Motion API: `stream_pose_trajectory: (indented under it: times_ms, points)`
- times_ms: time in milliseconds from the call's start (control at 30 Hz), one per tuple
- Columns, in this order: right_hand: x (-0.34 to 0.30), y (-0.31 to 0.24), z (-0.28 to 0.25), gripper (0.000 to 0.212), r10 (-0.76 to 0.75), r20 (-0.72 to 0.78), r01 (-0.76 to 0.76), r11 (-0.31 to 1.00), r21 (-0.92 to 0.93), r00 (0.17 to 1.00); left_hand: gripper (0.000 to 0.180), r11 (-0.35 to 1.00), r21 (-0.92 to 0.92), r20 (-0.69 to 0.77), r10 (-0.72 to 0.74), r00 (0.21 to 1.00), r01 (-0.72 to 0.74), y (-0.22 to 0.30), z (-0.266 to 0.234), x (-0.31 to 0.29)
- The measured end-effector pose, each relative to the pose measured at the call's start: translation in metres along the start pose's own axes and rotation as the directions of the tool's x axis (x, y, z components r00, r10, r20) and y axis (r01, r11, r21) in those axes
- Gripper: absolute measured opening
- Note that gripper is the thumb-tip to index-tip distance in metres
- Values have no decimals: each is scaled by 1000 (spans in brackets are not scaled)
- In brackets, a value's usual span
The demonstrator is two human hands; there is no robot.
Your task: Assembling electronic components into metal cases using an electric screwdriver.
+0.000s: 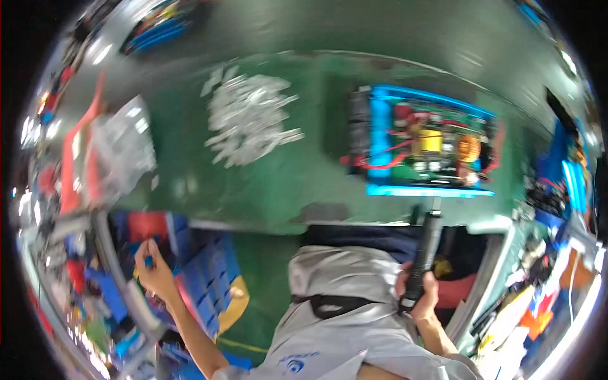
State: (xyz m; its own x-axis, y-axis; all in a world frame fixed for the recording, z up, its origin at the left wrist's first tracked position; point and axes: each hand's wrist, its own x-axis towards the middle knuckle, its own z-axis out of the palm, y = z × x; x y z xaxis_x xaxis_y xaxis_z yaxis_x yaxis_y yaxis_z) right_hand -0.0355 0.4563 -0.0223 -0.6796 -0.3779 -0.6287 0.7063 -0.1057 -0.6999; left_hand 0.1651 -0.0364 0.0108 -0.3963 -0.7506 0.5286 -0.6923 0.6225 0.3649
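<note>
My right hand (419,290) is wrapped round a black electric screwdriver (425,256), held upright in front of my lap. Its tip points at the near edge of an open blue-framed electronic unit (380,139). Inside that frame are a circuit board, a yellow transformer (430,141), a copper-coloured coil (468,149) and red wires. Off to the left, below the table edge, my left hand (154,273) is closed in a pinch near blue and red bins (147,225). Something small and blue shows between its fingers; blur keeps me from naming it.
A pile of small clear plastic pieces (250,117) lies on the green table (183,183). Left of it are a clear plastic bag (123,149) and an orange-red strip (71,164). A blue crate (212,272) stands below. Another blue-framed unit (161,28) sits far left.
</note>
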Motion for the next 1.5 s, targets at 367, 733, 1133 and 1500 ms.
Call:
stream_pose_trajectory:
  times_ms: [367,733,1133,1500]
  points:
    - [-20,-35,-6,68,32,9,-30,985,-168,999,45,629,-750,291,591,752,-205,331,105,-68]
    - [-10,-26,-22,66,75,120,-59,990,-128,990,29,744,-567,558,662,501,-352,383,92,-48]
    - [-7,-19,-35,58,114,209,-80,983,-165,971,25,746,-613,563,643,519,-260,380,97,-49]
    - [-12,-28,-28,105,188,85,-167,963,-212,978,44,513,-663,436,857,275,-545,409,113,-51]
